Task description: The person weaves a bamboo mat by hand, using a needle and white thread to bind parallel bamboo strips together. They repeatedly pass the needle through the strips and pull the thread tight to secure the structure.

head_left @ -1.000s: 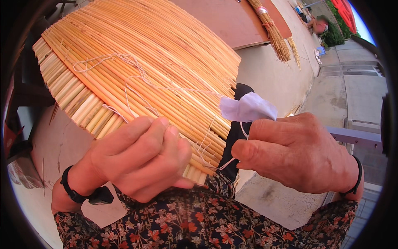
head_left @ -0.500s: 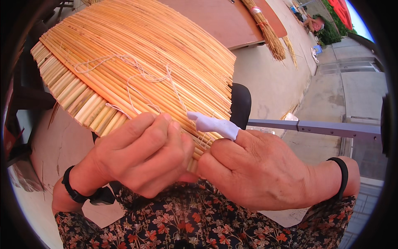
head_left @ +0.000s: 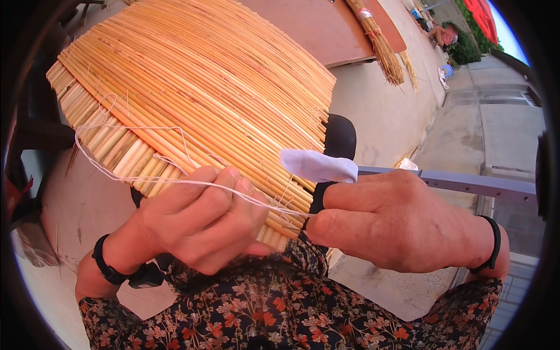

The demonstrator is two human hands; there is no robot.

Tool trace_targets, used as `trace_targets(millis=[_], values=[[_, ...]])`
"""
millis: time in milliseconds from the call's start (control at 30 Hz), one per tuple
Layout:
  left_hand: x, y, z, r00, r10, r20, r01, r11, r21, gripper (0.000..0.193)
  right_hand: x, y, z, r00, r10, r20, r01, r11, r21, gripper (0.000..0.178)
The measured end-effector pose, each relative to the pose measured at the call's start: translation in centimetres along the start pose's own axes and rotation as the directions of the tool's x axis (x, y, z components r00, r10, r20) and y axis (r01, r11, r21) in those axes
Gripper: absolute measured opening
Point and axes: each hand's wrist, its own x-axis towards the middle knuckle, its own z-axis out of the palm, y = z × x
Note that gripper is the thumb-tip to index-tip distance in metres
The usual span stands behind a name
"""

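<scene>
A broad mat of straw-coloured stalks, laid side by side in crossed layers, rests in front of me over my lap. Curled round its near edge, my left hand is closed on it, the thumb showing below. My right hand is just off the mat's right corner, thumb and fingers pinched on white thread. A pale lilac cloth cover wraps its extended index finger. The thread runs across my left hand and loops over the stalk ends. Whether a needle is between my right fingertips is too small to tell.
A reddish-brown table stands beyond the mat, a bundle of dry straw on its edge. At the right a grey metal bar runs past my right hand. Far back, a person sits near a green bush.
My right hand has moved right, off the mat's surface, drawing the thread with it. The thread's slack has swung toward me and now crosses my left hand, which keeps its place.
</scene>
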Motion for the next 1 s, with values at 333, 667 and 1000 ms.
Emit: trace_targets(millis=[333, 667, 1000], values=[[0.4, -0.3, 0.2, 1.0, 0.001, -0.024, -0.001, 1.0, -0.003, 0.041, 0.6, 1.9, 4.6, 0.971, 0.229, 0.067, -0.172, 0.478, 0.861, 0.017], [0.6, -0.8, -0.5, 1.0, -0.006, -0.02, 0.006, 1.0, 0.013, 0.04, 1.0, 0.4, 2.9, 0.98, 0.192, -0.048, -0.098, 0.685, 0.722, 0.018], [0.4, -0.8, -0.3, 0.999, -0.03, -0.037, 0.031, 0.999, 0.024, 0.028, 1.5, 0.9, 3.3, 0.976, 0.214, 0.044, -0.158, 0.554, 0.817, 0.02]])
